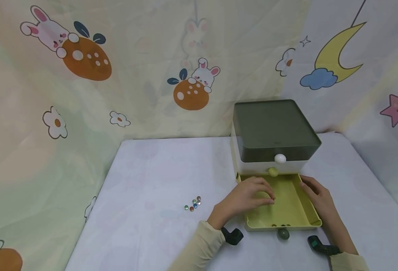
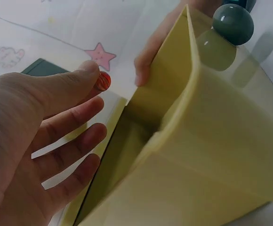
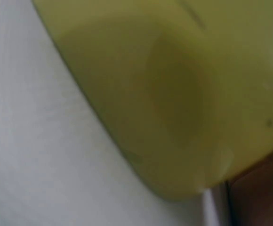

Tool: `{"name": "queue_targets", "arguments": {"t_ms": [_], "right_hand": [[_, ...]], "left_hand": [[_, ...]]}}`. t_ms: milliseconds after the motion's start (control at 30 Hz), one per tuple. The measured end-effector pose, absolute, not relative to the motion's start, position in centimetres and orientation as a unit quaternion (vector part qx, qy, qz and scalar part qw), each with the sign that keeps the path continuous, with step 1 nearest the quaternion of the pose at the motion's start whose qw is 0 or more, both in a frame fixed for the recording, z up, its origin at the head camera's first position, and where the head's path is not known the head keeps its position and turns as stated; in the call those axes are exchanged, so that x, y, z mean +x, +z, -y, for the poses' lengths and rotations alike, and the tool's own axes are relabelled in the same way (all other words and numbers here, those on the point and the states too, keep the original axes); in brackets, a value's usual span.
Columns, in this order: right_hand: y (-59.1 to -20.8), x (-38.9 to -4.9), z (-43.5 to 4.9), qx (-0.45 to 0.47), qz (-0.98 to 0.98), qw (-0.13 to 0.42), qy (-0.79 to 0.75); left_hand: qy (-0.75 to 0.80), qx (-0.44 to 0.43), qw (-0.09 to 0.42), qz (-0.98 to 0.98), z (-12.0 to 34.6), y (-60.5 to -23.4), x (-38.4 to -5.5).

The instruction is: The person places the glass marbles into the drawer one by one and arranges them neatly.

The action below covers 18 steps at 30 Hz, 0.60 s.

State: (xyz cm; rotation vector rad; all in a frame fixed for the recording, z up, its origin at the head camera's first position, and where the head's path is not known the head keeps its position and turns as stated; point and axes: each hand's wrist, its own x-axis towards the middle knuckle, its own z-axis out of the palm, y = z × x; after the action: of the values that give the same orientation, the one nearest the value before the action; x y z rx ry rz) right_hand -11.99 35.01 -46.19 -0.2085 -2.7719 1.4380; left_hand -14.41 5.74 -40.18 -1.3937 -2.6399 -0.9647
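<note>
My left hand [image 1: 247,195] hovers over the pulled-out yellow-green drawer [image 1: 287,210]. In the left wrist view, its thumb and index finger pinch a reddish-orange glass marble [image 2: 103,81] while the other fingers spread loosely. My right hand [image 1: 320,199] holds the drawer's right side wall, with the thumb over the rim. A dark green round knob [image 1: 283,234] sits on the drawer front, and a few small marbles [image 1: 283,225] lie inside just behind that front. The right wrist view is mostly filled by the drawer's outer wall [image 3: 141,94].
Left of the drawer, several glass marbles [image 1: 195,206] lie loose on the white-covered table [image 1: 151,177]. The cabinet [image 1: 275,128] behind has a dark green top, with a white knob [image 1: 280,158] and a yellow-green knob [image 1: 273,171] on its front. A printed cloth [image 1: 144,56] hangs behind.
</note>
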Motion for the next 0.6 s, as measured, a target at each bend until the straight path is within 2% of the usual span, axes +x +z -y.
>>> {"name": "queue_targets", "arguments": {"t_ms": [367, 600], "right_hand": [[-46.1, -12.1, -34.9, -0.083, 0.891, -0.010, 0.446], [-46.0, -12.0, -35.1, -0.074, 0.891, 0.002, 0.448]], "left_hand": [[-0.274, -0.445, -0.003, 0.853, -7.2, -41.8, -15.1], [-0.209, -0.442, 0.014, 0.873, -7.8, -42.7, -15.2]]}}
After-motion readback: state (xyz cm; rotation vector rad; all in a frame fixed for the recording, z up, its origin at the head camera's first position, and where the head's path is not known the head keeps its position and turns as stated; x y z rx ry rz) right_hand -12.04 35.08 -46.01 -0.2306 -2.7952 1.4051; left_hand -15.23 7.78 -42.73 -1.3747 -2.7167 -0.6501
